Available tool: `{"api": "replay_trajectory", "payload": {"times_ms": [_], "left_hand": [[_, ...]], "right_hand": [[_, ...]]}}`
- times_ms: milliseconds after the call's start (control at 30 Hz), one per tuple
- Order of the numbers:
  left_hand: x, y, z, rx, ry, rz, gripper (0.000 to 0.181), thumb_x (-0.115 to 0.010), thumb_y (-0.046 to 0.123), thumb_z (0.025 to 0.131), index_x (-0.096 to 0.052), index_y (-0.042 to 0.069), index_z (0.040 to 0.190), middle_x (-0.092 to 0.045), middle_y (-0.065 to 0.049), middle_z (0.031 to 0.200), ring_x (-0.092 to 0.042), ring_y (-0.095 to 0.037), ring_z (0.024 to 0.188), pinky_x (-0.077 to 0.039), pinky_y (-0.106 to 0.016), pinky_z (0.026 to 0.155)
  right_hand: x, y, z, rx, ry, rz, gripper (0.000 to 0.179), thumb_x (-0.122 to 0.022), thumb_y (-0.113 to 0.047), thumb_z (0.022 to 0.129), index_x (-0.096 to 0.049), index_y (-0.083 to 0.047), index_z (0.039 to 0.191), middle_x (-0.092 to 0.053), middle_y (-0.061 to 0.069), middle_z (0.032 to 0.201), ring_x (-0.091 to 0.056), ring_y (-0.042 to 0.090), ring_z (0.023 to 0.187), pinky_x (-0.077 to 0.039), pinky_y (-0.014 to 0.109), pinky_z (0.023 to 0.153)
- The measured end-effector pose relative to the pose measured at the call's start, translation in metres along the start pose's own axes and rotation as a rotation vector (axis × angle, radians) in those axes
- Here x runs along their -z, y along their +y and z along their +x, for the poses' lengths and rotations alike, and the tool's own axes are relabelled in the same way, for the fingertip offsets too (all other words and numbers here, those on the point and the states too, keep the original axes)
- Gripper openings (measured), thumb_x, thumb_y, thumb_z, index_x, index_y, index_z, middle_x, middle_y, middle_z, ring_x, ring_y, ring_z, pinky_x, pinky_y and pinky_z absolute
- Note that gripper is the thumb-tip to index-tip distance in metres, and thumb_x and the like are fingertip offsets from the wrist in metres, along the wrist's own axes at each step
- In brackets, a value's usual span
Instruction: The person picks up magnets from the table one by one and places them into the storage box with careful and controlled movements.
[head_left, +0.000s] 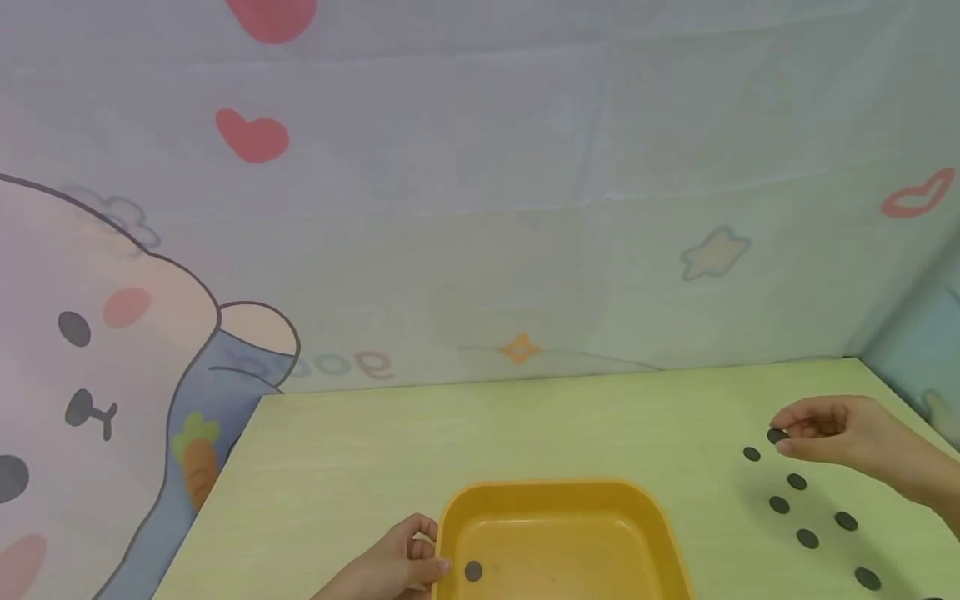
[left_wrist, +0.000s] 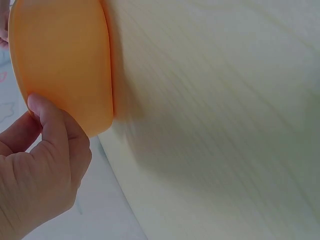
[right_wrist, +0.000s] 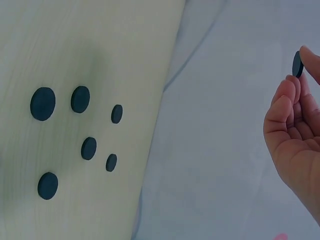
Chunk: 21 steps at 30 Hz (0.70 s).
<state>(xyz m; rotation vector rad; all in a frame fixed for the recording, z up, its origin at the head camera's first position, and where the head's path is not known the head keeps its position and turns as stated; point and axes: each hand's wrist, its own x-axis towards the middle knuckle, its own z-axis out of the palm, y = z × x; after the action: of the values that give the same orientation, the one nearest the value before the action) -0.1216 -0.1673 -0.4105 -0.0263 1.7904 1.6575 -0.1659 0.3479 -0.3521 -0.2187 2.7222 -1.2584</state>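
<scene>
My right hand pinches a small black disc between thumb and fingertips, raised above the far right of the table. Below and in front of it, several more black discs lie scattered flat on the tabletop. At the front middle is a yellow plastic tray, cut off by the lower edge of the head view. My left hand grips its left rim, thumb over the edge; the left wrist view shows the fingers of this hand on the tray's wall. One black disc lies inside, near that thumb.
The pale wood-look table ends at a printed cloth backdrop with hearts, a star and a cartoon animal. Another cloth hangs along the right side.
</scene>
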Motion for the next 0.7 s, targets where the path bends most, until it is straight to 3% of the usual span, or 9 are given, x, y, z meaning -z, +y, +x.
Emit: {"api": "replay_trajectory", "payload": {"times_ms": [267, 500, 700], "left_hand": [[-0.001, 0.0, 0.001, -0.02, -0.006, 0.0, 0.026, -0.059, 0.005, 0.091, -0.039, 0.002, 0.108, -0.051, -0.003, 0.078, -0.049, -0.01, 0.059, -0.042, -0.018, 0.057], [-0.001, 0.0, 0.0, 0.003, 0.001, -0.007, 0.025, -0.059, 0.007, 0.091, -0.04, 0.002, 0.108, -0.054, -0.006, 0.082, -0.05, -0.01, 0.058, -0.044, -0.018, 0.057], [0.0, 0.0, 0.0, -0.017, -0.007, -0.009, 0.026, -0.059, 0.006, 0.091, -0.039, 0.001, 0.108, -0.052, -0.004, 0.079, -0.048, -0.009, 0.057, -0.042, -0.018, 0.056]], "right_hand": [[-0.005, -0.013, 0.004, 0.041, -0.031, 0.008, 0.031, -0.067, -0.016, 0.087, -0.059, 0.003, 0.109, -0.063, 0.001, 0.09, -0.059, 0.013, 0.078, -0.052, 0.027, 0.067], [-0.012, -0.025, 0.011, 0.105, -0.113, 0.08, 0.025, -0.064, -0.012, 0.088, -0.059, 0.004, 0.108, -0.064, 0.003, 0.088, -0.06, 0.015, 0.079, -0.052, 0.027, 0.069], [-0.018, -0.039, 0.017, 0.139, -0.149, 0.112, 0.024, -0.064, -0.011, 0.089, -0.059, 0.004, 0.107, -0.065, 0.004, 0.089, -0.06, 0.016, 0.079, -0.052, 0.028, 0.07]]}}
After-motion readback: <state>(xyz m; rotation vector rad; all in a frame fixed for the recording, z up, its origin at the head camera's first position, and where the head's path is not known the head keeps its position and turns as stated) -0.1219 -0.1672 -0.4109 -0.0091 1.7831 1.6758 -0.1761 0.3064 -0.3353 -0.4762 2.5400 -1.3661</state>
